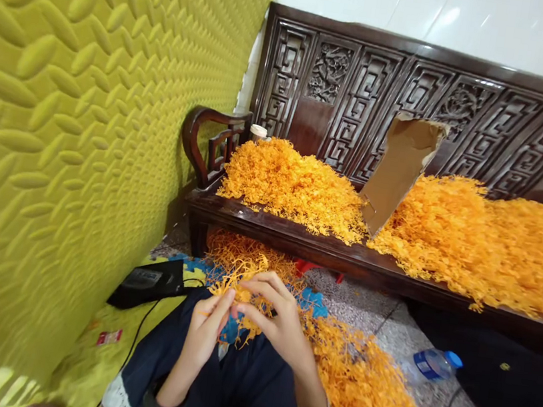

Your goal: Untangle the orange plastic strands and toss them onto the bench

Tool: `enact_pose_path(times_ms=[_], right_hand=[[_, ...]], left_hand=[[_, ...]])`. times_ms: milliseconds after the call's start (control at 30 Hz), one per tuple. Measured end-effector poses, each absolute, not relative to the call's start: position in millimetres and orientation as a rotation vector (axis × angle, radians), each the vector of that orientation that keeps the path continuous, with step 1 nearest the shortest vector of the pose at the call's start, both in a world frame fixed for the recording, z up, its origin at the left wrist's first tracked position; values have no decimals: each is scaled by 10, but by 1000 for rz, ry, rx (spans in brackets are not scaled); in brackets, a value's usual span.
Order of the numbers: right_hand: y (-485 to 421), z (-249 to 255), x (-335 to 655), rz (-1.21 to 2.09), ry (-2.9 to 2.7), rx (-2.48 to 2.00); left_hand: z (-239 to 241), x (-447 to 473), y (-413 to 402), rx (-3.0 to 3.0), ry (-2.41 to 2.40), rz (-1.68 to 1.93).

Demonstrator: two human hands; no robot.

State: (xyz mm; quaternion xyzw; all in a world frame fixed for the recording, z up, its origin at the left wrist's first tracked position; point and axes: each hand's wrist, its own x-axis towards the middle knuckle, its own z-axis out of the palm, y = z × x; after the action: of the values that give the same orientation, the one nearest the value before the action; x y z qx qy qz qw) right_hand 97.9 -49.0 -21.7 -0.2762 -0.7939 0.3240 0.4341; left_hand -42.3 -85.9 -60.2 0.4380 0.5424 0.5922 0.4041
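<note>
My left hand (204,334) and my right hand (275,322) meet above my lap, both pinched on a tangle of thin orange plastic sprigs (245,287). The left fingers curl round a strand from the left; the right thumb and fingers press it from the right. More orange sprigs (366,392) lie heaped on the floor by my right forearm, which wears a thin bracelet. A dark watch band sits on my left wrist. My legs in dark trousers (235,387) are below the hands.
A dark carved wooden bench (325,251) stands ahead, piled with orange sprigs (294,183) and more to the right (498,242), split by a leaning cardboard sheet (400,171). A padded yellow wall (69,134) fills the left. A black box (149,281) and a water bottle (433,364) lie on the floor.
</note>
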Motion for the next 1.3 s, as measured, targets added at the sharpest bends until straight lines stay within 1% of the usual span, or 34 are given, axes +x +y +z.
enact_pose_path(times_ms=[133,333,500,600,767,933,1033,1100,1200,1300], right_hand=[[-461,-230,988,801,-1981,-688],[-474,-290,997,873,-1791,-648],[-430,-280,1114,1009,-1567,-611],[-436,-250,1207,987,-1507,-647],[-570,-231,1246,760,-1387,-736],[-580,-228,1283,657,-1353,-795],[-445,-113,1556,376,-1079,-804],[-334,38,1824,162,-870,-724],[-153,336,2134,-97,-783,-565],[169,610,2203,-316,-734,-465]], left_hand=[[-601,-401,-896,1130,1362,1489],[-632,-351,-938,1134,1330,1439],[-689,-267,-1002,1317,1254,1358],[-716,-182,-1060,1403,1206,1320],[-686,-48,-1130,1465,1148,1246],[-635,0,-1155,1415,1121,1198],[-719,-60,-1211,1305,1158,1191],[-822,-130,-1250,1191,1211,1189],[-965,-232,-1250,1039,1260,1198],[-999,-284,-1166,964,1235,1263]])
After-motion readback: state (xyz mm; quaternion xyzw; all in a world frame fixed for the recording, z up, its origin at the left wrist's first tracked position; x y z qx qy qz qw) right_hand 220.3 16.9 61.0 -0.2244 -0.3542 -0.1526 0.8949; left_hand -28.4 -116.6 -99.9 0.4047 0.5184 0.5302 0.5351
